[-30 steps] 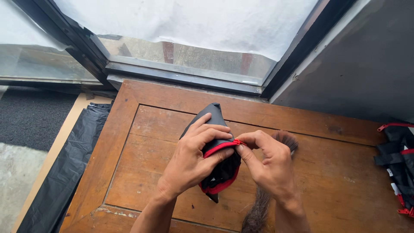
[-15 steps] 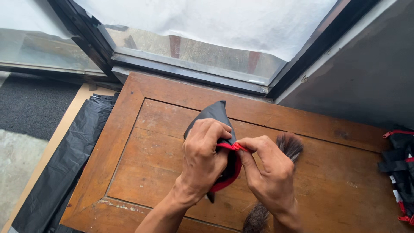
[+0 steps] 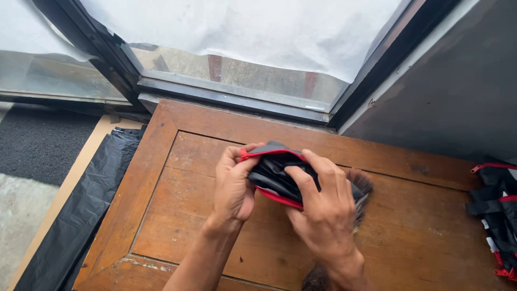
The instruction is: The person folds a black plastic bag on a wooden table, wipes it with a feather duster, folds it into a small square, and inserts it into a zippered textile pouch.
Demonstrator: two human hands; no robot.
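A: Two hands are on one thing, a black pouch (image 3: 280, 178) with red trim, above the middle of the wooden table (image 3: 161, 215). The left hand (image 3: 234, 188) grips its left end, thumb on the red edge. The right hand (image 3: 323, 207) presses fingers into the open mouth and holds the right side.

B: Which way does it lie?

A: Its long axis goes left to right, a little tilted, the right end nearer. The red-edged opening faces up.

B: And the room around?

A: The table has bare wood on the left and near sides. The far edge meets the window frame (image 3: 231, 99). A dark brush (image 3: 362, 188) lies just beside the right hand. At the far right edge is a black and red bag (image 3: 498, 210). Black plastic sheet (image 3: 81, 210) lies left of the table.
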